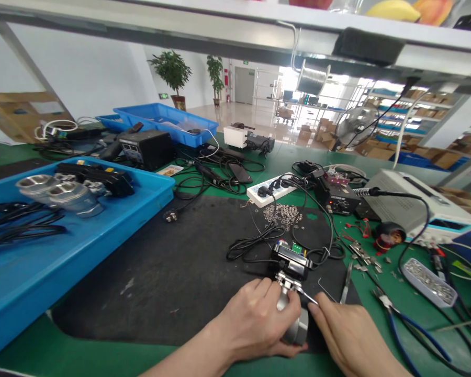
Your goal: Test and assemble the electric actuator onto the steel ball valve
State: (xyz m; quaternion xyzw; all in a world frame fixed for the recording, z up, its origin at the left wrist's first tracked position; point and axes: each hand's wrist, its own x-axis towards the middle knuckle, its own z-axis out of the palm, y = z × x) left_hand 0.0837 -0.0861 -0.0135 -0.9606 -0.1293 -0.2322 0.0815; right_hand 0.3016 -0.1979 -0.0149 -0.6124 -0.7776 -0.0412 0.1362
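My left hand [255, 319] is wrapped round a silver metal cylinder part [296, 324] that lies on the black mat [160, 277] near the bench's front edge. A black unit with a small green board [292, 256] is fixed to the cylinder's far end, and black cables run from it. My right hand [349, 335] pinches a thin metal tool [308, 298] whose tip rests at the silver bracket on the part. Both hands are closed.
A large blue tray [63, 262] at the left holds metal cylinders and black cables. A white power strip [267, 191], loose washers [284, 214], tweezers [347, 283], blue-handled pliers [400, 324], a small screw tray [429, 280] and a grey instrument [408, 201] lie around.
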